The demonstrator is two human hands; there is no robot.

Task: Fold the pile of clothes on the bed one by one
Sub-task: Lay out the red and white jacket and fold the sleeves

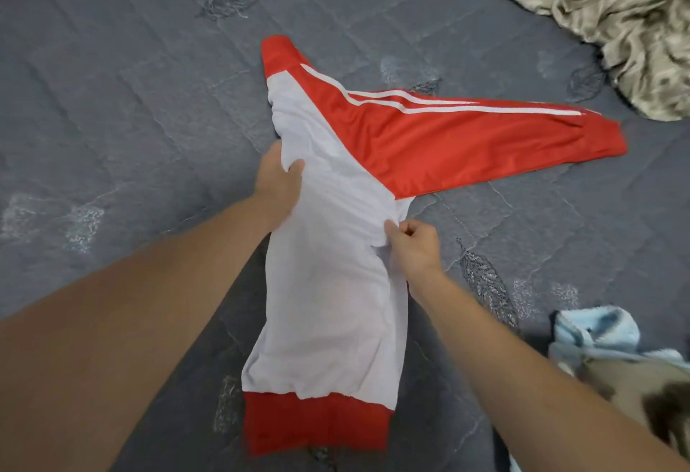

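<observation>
Red-and-white jacket (336, 247) lies mid-bed on the grey quilted bedspread (112, 98), red hem band nearest the person, body already narrowed to one long strip running away from them. Looks like one lengthwise fold is in; it's only partly folded, I'd say under halfway. Left hand (278, 180) is closed on the strip's left edge about mid-length, thumb on top, fingers tucked under the cloth. Right hand (410, 244) pinches the white fabric at the right edge, just below where the sleeve joins. Red sleeve (485, 135) with white stripes sticks out flat toward the bed's right edge, cuff well clear of the body; that needs to come in over the strip, then a crosswise fold or two. Red collar end (280, 53) points toward the far side. White panel is wrinkled near both grips, needs smoothing first. Unfolded stuff left: light blue garment (593, 329) on top of a brown patterned piece (634, 389) at the near right edge, close to the right forearm, and a crumpled beige satin cloth (616, 16) at the far right corner, near the sleeve cuff but not touching. No finished stack in view. Nothing blocks the sleeve's path inward.
</observation>
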